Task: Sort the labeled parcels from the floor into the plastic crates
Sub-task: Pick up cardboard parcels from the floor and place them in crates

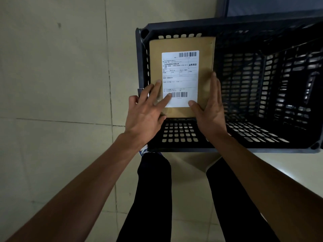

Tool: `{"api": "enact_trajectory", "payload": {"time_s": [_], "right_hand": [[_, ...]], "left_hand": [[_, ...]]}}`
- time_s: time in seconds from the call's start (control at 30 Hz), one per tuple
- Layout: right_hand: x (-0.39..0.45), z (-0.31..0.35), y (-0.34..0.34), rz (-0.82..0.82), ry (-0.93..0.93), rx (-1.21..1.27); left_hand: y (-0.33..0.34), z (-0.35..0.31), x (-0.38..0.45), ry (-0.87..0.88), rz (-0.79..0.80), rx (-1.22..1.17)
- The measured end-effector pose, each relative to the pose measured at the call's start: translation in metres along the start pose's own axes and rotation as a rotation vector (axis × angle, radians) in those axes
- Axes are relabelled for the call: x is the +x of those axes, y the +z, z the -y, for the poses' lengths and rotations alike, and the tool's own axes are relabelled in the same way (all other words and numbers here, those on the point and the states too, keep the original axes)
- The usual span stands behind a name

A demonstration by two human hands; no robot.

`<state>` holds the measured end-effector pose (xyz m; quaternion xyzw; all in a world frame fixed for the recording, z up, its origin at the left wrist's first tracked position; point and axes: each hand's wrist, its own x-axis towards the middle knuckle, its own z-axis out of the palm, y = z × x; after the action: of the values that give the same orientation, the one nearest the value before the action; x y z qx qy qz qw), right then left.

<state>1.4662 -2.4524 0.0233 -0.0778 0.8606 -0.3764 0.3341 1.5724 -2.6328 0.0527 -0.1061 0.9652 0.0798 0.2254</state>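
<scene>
Nearest the camera, the person's legs (153, 189) stand on the tiled floor (52, 84), close against the front wall of the black plastic crate (262, 25). Both forearms reach forward over that wall.

The left hand (146, 109) is spread wide, with straight fingers (157, 88) lying flat on the lower left of the parcel (181, 44). The right hand (209, 105) is also wide, its palm and straight fingers set along the parcel's right edge and its thumb on the label (180, 77). Neither hand grips. Flat contact of this kind probably serves to press and square the parcel in place rather than to carry it.

The parcel is a flat brown envelope, label side up. It lies inside the crate in the left part, with its far edge against the far wall and its left edge just beside the left wall. This placement appears complete or nearly so.

To the right of the parcel, the slotted crate bottom is bare and offers room for further parcels. The crate's rim is the edge that the hands must clear on withdrawal.
</scene>
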Motion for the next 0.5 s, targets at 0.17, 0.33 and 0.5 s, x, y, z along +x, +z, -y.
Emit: {"api": "enact_trajectory", "payload": {"time_s": [0.17, 0.33, 0.5], "right_hand": [[0.004, -0.009, 0.005, 0.012, -0.083, -0.169], [0.005, -0.001, -0.007, 0.093, -0.018, -0.286], [-0.003, 0.014, -0.019, 0.083, -0.019, -0.161]], "left_hand": [[0.004, -0.003, 0.002, -0.028, 0.024, 0.036], [-0.004, -0.006, 0.005, -0.045, 0.074, 0.002], [-0.037, -0.015, 0.012, -0.094, 0.162, -0.084]]}}
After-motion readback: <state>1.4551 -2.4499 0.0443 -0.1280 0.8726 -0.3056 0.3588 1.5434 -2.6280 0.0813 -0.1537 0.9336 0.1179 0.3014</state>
